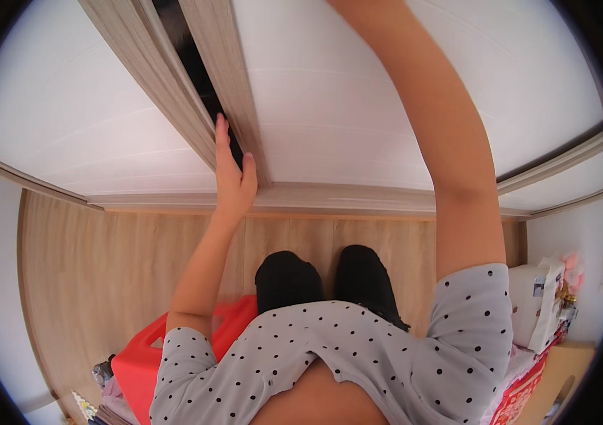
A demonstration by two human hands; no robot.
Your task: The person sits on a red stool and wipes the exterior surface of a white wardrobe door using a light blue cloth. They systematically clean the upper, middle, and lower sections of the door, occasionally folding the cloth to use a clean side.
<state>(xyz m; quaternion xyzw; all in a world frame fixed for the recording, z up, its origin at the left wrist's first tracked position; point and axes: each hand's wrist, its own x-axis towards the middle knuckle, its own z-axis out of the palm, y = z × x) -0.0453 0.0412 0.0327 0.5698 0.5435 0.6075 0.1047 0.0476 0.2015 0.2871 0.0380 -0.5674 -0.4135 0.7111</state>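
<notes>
In front of me stand white sliding wardrobe doors with wood-grain frames: a left door (pixel 89 106) and a right door (pixel 330 113). Between their upright frames runs a narrow dark gap (pixel 192 60). My left hand (pixel 234 177) rests at the lower part of this gap, fingers stretched along the edge of the left door frame (pixel 156 64) and thumb held apart. Bare and raised, my right forearm (pixel 432 92) reaches up across the right door. The right hand itself lies beyond the top edge of the picture.
A red plastic stool (pixel 138 361) stands by my left side on the wood floor (pixel 103 269). To my right are a white box (pixel 528 297), pink items and a red patterned package (pixel 521 397). A bottom rail (pixel 344 198) runs under the doors.
</notes>
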